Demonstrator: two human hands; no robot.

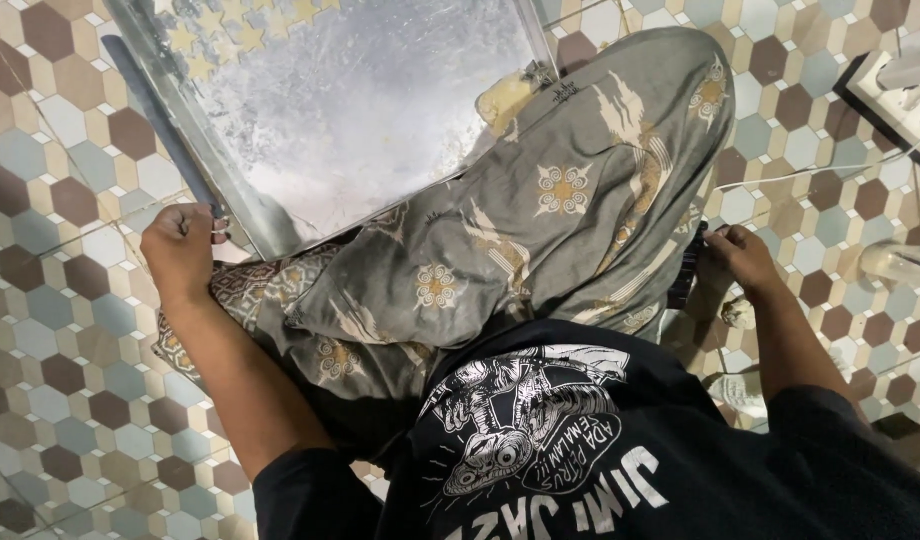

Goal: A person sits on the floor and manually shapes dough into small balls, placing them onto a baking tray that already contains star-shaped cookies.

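Left hand closed on near-left corner of big metal tray, w/ long grey blade along tray's left edge. Right hand fingers curled on small dark object, partly hidden. Patterned-cloth knee covers tray's near-right corner. Dough stars at far-left corner; hexagon-tile floor around.

- No packages, labels, signs or screens show anywhere in this view.
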